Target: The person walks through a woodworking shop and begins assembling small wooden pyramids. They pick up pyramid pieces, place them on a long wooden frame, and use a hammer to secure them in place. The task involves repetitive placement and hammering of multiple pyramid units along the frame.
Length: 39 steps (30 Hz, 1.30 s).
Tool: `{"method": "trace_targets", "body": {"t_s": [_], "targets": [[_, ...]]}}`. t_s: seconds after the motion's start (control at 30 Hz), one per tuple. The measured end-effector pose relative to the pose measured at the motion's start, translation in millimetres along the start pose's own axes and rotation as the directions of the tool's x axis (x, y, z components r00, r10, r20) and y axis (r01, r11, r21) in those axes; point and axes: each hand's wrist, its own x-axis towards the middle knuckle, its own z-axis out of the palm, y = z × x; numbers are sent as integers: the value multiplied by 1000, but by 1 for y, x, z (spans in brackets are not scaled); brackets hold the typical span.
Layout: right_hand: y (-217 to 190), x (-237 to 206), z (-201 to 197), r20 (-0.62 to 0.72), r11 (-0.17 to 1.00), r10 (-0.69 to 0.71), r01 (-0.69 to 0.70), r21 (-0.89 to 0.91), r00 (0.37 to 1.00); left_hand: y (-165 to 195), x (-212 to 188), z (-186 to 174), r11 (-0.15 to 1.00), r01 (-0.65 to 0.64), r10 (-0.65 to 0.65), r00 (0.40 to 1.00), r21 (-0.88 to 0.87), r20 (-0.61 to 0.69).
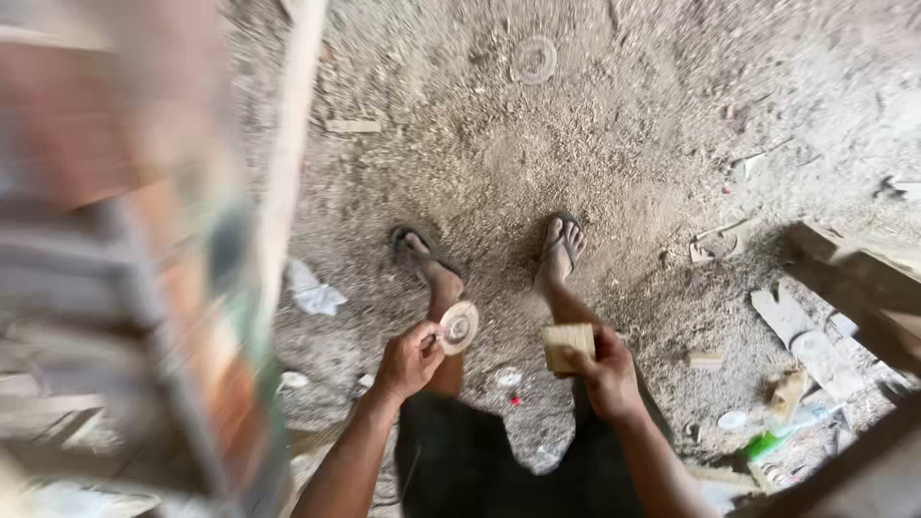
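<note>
Standing person, looking straight down at own feet in flip-flops on a sawdust-covered dirt floor (614, 144). Nothing carries the things; both are held in the air above the legs.

Left hand (408, 363): fingers curled shut around the rim of a small round disc (459, 327), pinched near its edge, disc face tilted toward the camera. It sits over the left shin, just above the left flip-flop (422, 251).

Right hand (606, 372): fingers closed on a small pale wood block (568, 345), thumb across the front face. Block is over the right shin, behind the right flip-flop (564, 240). Disc and block are apart, not touching.

Risks as I see them:
- Disc is held by an edge pinch only. A slip drops it straight onto bare toes.
- Block grip looks firmer, but the same drop line applies to the right foot.
- Open footwear on a floor littered with offcuts: wood scraps (801, 331) toward the right edge, a plank stub (353, 126) up top, and another round disc (533, 59) half buried in dust. Any step sideways could mean a stubbed toe or a slide on loose sawdust.
- A timber frame (854, 278) juts in at the right, near shin height I'd judge; a turn that way could clip it.
- Left third of the view is motion-blurred; I can't tell what that structure is, so clearance there is unknown.
- Green bottle (767, 443) and white paper scrap (315, 293) on the floor add to the trip clutter.
</note>
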Motion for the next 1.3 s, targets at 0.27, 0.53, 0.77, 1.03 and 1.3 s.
{"method": "trace_targets", "body": {"t_s": [0.27, 0.53, 0.77, 1.03, 1.3], "targets": [[-179, -155, 14, 389, 947, -42, 161, -277, 920, 262, -123, -56, 969, -244, 214, 908, -40, -360], [-275, -276, -4, 585, 519, -649, 845, -129, 487, 434, -212, -47, 535, -676, 845, 424, 507, -326], [-265, -317, 17, 681, 411, -668, 912, 0, 301, 423, -284, -91, 632, -532, 752, 598, 563, -279], [-261, -330, 56, 702, 347, -496, 858, -379, 511, 413, -326, -118, 713, -521, 698, 464, 470, -544], [-277, -394, 75, 673, 435, -534, 849, -300, 512, 383, -343, -91, 607, -438, 790, 418, 663, -448]]}}
